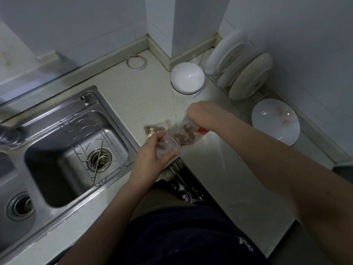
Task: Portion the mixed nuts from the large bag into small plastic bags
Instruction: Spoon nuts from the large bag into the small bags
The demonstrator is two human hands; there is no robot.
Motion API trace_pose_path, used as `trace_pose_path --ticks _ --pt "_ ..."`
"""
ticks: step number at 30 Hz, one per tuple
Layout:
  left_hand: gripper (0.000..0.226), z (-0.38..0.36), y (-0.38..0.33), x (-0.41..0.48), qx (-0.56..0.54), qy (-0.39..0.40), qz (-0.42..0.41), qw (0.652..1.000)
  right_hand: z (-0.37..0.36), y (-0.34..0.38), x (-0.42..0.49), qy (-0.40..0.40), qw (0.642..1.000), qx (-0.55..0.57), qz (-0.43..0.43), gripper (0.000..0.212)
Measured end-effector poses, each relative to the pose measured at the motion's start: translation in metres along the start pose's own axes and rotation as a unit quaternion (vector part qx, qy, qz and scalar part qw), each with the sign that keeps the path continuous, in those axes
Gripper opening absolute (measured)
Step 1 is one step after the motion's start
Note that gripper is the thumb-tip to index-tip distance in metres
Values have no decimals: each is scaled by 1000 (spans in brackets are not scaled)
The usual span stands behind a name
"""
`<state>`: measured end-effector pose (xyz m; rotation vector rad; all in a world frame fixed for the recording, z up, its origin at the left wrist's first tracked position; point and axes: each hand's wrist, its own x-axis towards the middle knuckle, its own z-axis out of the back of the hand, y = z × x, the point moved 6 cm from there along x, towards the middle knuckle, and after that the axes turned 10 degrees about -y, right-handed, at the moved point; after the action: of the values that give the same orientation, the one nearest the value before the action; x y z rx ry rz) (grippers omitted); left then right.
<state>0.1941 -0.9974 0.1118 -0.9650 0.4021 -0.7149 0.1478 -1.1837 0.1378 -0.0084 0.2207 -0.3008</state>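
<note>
Gripping the small bag (169, 148), left hand (150, 156) fingers curl; right hand (203, 113) fingers pinch the large bag (188, 133).

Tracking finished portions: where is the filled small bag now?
Head view: the filled small bag lies on the counter by the sink's right rim, just beyond the left hand and left of the large bag.

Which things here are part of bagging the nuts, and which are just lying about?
In the job:
left hand, holding the small bag
right hand, gripping the large bag
filled bag on the counter

Lying about:
bowl
racked plates
loose plate
tape roll
sink
</note>
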Motion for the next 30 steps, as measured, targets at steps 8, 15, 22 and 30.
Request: trace_pose_path --ticks 8,15,22,30 --pt "57 0 4 -4 4 1 12 1000 -24 -22 -2 54 993 -16 -105 28" --pt "61 1 4 -5 6 4 13 1000 -42 -40 -19 167 943 110 -267 31" --pt "60 -2 6 -6 7 16 16 1000 -47 -79 -56 135 844 276 -439 17" --pt "56 -8 6 -4 13 28 19 999 -48 -81 -88 152 699 490 -498 33"
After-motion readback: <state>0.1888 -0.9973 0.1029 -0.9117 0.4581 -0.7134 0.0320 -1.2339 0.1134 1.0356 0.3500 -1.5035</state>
